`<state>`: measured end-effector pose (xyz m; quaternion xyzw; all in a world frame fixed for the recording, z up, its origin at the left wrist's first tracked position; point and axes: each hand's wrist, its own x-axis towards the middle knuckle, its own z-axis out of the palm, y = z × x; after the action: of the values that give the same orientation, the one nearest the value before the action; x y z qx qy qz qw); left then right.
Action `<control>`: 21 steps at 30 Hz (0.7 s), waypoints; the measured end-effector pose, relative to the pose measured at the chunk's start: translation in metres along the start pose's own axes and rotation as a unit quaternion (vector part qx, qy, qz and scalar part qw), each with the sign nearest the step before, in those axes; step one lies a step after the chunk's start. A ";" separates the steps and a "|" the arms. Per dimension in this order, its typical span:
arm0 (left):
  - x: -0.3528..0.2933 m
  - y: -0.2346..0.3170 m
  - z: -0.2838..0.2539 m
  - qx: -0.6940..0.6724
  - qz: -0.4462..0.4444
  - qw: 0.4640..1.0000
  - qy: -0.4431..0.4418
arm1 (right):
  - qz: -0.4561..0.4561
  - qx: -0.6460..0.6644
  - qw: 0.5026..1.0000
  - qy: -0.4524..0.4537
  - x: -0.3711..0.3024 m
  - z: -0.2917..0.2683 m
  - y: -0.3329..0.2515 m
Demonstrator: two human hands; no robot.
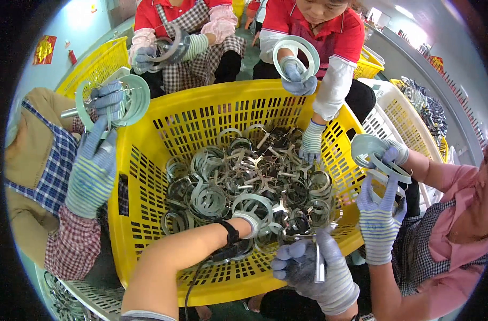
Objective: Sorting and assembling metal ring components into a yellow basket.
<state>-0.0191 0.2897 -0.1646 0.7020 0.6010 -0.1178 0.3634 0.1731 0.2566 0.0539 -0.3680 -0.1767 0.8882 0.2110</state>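
Observation:
A big yellow plastic basket (pixel 147 224) holds a heap of pale green rings (pixel 207 199) and small metal parts. My bare left forearm with a black wristband reaches into it. My left hand (pixel 248 220), in a striped glove, is among the rings, its fingers hidden behind a pale ring (pixel 266 202). Above the basket's near right edge, my gloved right hand (pixel 321 278) is closed around a shiny metal rod (pixel 319 263), its short cylinder pointing down. A thin bar crosses near that thumb.
Co-workers' gloved hands surround the basket: left (pixel 91 176), top left (pixel 193 47), top right (pixel 300 80) and right (pixel 377 214), most holding rings. One co-worker's hand (pixel 311 142) dips into the heap. White baskets (pixel 399 115) stand behind on the right.

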 end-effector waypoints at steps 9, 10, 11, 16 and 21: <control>0.018 -0.060 0.008 0.008 -0.026 0.999 -0.019 | -0.034 0.143 0.988 -0.049 -0.013 -0.005 -0.001; 0.013 -0.036 -0.009 -0.045 -0.030 0.998 -0.021 | -0.028 0.175 0.979 -0.101 -0.016 -0.009 -0.004; 0.002 -0.015 -0.025 -0.100 -0.039 0.994 -0.023 | -0.018 0.203 0.966 -0.157 -0.019 -0.010 -0.007; 0.039 -0.046 0.071 -0.101 -0.066 0.992 0.046 | 0.077 0.218 0.969 -0.085 -0.030 0.009 0.020; -0.030 -0.056 -0.010 -0.059 -0.020 0.998 -0.028 | 0.168 0.578 0.782 -0.162 0.068 -0.028 -0.102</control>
<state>-0.0814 0.2742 -0.1603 0.6636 0.6104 -0.1087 0.4186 0.1757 0.3821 0.0439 -0.0515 0.4026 0.8918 0.2002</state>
